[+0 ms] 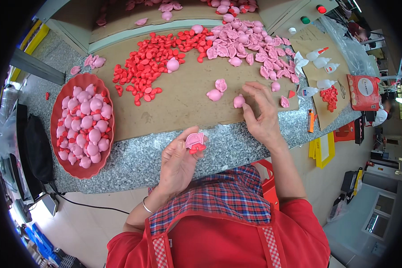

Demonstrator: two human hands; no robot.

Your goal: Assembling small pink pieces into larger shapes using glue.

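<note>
My left hand [177, 161] is held over the stone counter edge, pinching a pink toy half with a red piece under it [194, 142]. My right hand [262, 112] rests on the cardboard sheet [178, 100], fingers spread, its fingertips touching a pink rounded piece [239, 101]. Two more pink pieces [217, 90] lie just left of that hand. A heap of small red parts [149, 60] and a heap of pink shells [248, 44] lie further back on the cardboard.
A red oval basket [56, 134] full of pink assembled pieces stands at the left on the grey stone counter [138, 161]. At the right are several white glue bottles [319, 56], a small pile of red parts [329, 96], an orange cutter [311, 120] and a red box [363, 91].
</note>
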